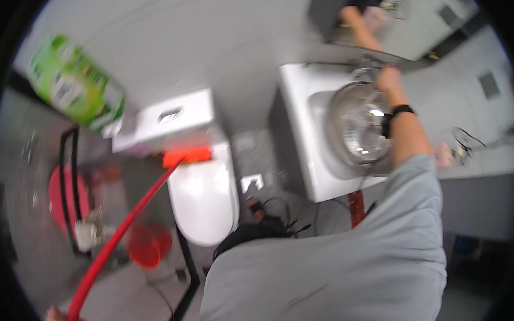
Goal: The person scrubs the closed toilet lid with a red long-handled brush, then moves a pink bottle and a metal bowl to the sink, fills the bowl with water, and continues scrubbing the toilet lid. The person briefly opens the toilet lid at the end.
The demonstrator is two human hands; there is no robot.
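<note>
My right hand point(389, 79), with a black band on the wrist, is closed at the chrome faucet point(364, 70) at the back of the white washbasin point(314, 157). Below the spout a round metal bowl point(358, 130) sits in the basin, shiny inside; its contents are blurred. At the lower left edge, my left hand point(55, 315) is only partly in view, wrapped at the end of a long red pole point(125, 226). The pole slants up to an orange-red head point(186, 156) resting at the rear of the white toilet lid point(204, 198). The exact kind of this cleaning tool is unclear.
A green package point(74, 83) stands by the toilet tank point(170, 116). Left of the pole are a red bucket point(149, 246), a pink basin point(69, 198) and a black bar handle point(69, 187) on glass. Cables point(291, 222) lie on the floor. A mirror point(415, 24) hangs above the washbasin.
</note>
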